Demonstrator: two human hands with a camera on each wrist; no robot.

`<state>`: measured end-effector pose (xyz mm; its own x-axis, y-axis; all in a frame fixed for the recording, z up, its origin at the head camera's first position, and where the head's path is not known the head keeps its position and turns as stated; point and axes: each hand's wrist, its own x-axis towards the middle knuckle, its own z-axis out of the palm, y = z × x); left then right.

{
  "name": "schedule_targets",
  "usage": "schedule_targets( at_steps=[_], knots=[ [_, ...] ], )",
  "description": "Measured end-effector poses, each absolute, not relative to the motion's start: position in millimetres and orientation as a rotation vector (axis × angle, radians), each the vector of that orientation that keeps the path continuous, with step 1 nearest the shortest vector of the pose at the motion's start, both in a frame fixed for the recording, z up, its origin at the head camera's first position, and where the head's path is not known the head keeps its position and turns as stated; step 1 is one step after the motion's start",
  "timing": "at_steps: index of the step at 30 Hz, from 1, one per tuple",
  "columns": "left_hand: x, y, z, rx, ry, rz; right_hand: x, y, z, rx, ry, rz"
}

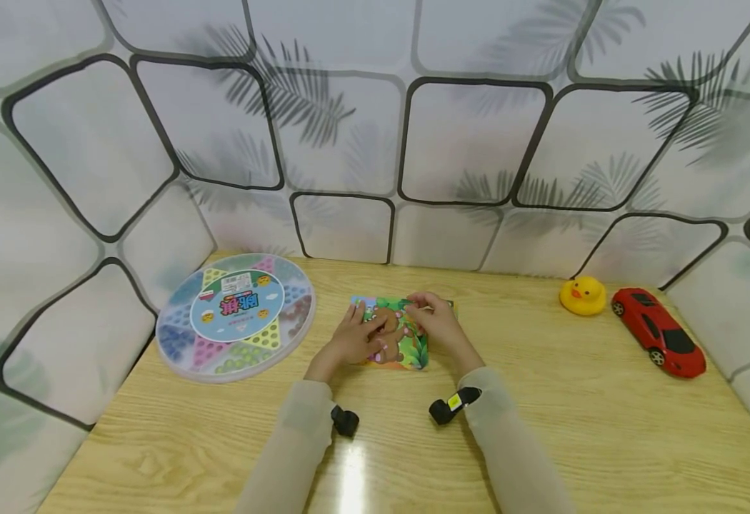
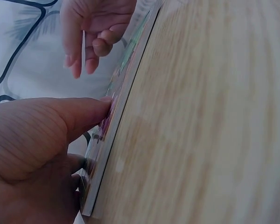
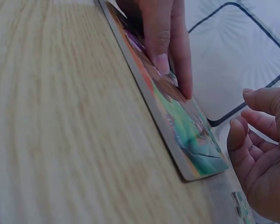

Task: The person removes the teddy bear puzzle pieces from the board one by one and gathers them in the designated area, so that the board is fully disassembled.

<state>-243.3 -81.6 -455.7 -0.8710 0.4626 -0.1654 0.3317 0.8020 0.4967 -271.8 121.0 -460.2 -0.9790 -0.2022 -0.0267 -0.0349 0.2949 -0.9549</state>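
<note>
A flat, colourful picture board with brown cartoon bears and green leaves lies on the wooden table. My left hand rests on its left part, fingers straight across the picture; in the left wrist view the thumb touches the board near its front edge. Over the board's upper right corner hovers my right hand, fingers loosely bent. Nothing shows between the thumb and fingers of the right hand in the right wrist view. Beside the board, a small green patterned piece is partly hidden behind that hand.
A round Chinese checkers set in clear packaging lies to the left. At the right are a yellow rubber duck and a red toy car. Patterned cloth walls enclose the table at the back and sides.
</note>
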Motion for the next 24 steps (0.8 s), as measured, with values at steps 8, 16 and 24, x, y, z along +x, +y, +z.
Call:
schedule_targets(
  at_steps=[8,16,24],
  knots=[
    [-243,-83,-456,0.588,2.707,0.696,-274,110,-472,-0.167,2.378,-1.725],
    [-244,-83,-453,0.6,2.71,0.679,-276,106,-476,-0.151,2.518,-1.593],
    [-246,-87,-455,0.573,2.678,0.741,-276,103,-477,-0.165,2.624,-1.49]
  ],
)
